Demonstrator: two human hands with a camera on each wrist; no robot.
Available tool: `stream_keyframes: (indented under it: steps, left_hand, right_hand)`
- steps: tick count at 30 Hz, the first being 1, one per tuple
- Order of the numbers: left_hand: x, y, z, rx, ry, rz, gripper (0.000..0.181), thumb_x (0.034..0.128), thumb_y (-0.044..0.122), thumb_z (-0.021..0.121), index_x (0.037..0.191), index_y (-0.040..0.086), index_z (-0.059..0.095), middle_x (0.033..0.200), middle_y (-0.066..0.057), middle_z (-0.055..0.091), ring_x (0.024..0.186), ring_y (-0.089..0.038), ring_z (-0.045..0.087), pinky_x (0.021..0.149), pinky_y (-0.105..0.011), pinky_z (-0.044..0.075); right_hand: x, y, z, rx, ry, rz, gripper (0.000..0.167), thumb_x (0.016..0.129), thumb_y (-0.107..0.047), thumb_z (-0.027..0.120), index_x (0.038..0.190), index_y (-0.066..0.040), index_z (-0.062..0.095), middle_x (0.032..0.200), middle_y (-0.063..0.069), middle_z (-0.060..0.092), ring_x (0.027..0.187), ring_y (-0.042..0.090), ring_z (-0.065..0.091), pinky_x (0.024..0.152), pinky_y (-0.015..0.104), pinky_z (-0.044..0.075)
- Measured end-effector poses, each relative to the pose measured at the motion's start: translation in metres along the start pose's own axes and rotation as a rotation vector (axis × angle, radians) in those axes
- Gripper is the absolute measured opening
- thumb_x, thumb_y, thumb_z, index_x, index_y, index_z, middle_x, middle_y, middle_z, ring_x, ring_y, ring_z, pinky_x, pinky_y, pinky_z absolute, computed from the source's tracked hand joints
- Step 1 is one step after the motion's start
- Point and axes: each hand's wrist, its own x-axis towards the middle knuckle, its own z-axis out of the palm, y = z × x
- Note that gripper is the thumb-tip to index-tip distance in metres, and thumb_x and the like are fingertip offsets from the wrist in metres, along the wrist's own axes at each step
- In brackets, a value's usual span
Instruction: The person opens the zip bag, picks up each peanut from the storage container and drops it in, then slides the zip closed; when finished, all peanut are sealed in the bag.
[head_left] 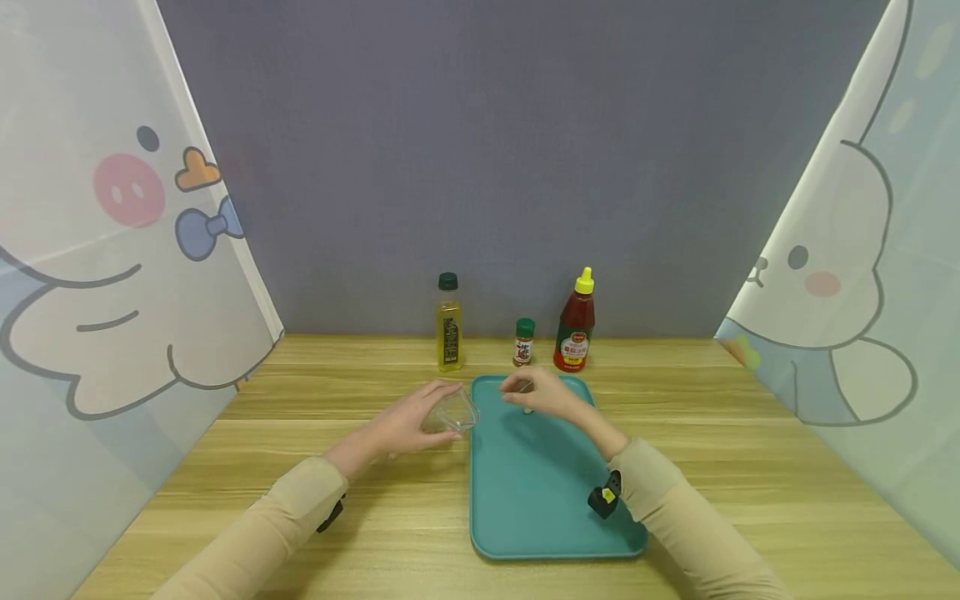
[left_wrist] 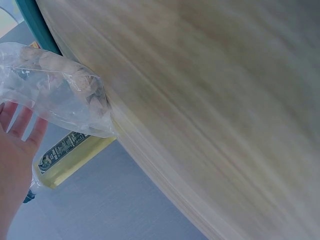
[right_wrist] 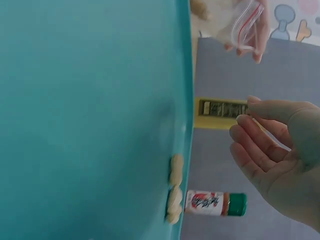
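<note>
My left hand grips a clear zip bag just left of the teal tray, thumb and fingers on opposite sides of its mouth. Peanuts in their shells show through the plastic in the left wrist view. Over the tray's far part hovers my right hand, fingers loosely bent, with nothing visible between thumb and fingertips. Under it, in the right wrist view, two unshelled peanuts lie end to end along the tray's far rim.
Behind the tray stand an oil bottle with a dark cap, a small green-capped spice jar and a red sauce bottle with a yellow nozzle. A grey panel backs the wooden table; printed cloths hang at both sides.
</note>
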Motion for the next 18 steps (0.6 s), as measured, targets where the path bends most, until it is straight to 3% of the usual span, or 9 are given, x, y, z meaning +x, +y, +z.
stream_keyframes:
  steps: [4, 8, 18]
  left_hand:
    - [0.000, 0.001, -0.001, 0.001, -0.003, -0.006, 0.079, 0.0837, 0.053, 0.062, 0.145, 0.013, 0.034, 0.139, -0.003, 0.044, 0.124, -0.024, 0.048, 0.101, -0.045, 0.044]
    - [0.000, 0.002, -0.001, 0.005, -0.004, -0.006, 0.078, 0.0839, 0.052, 0.062, 0.145, 0.013, 0.034, 0.139, -0.004, 0.044, 0.123, -0.025, 0.049, 0.101, -0.045, 0.044]
    - [0.000, 0.000, 0.000, 0.015, -0.005, 0.004, 0.077, 0.0842, 0.049, 0.063, 0.145, 0.013, 0.034, 0.138, -0.004, 0.045, 0.123, -0.024, 0.049, 0.102, -0.044, 0.044]
  right_hand:
    - [-0.003, 0.008, -0.003, -0.004, -0.012, -0.010, 0.025, 0.090, -0.014, 0.063, 0.107, 0.004, 0.066, 0.102, 0.016, 0.068, 0.093, 0.026, 0.064, 0.083, 0.034, 0.054]
    - [-0.005, 0.017, -0.004, -0.029, -0.033, -0.009, 0.025, 0.089, -0.010, 0.063, 0.107, 0.006, 0.065, 0.103, 0.020, 0.067, 0.092, 0.028, 0.065, 0.079, 0.032, 0.055]
    - [-0.013, 0.027, -0.007, -0.097, -0.097, 0.072, 0.026, 0.087, -0.013, 0.067, 0.108, 0.002, 0.066, 0.107, 0.016, 0.067, 0.099, 0.031, 0.063, 0.080, 0.033, 0.054]
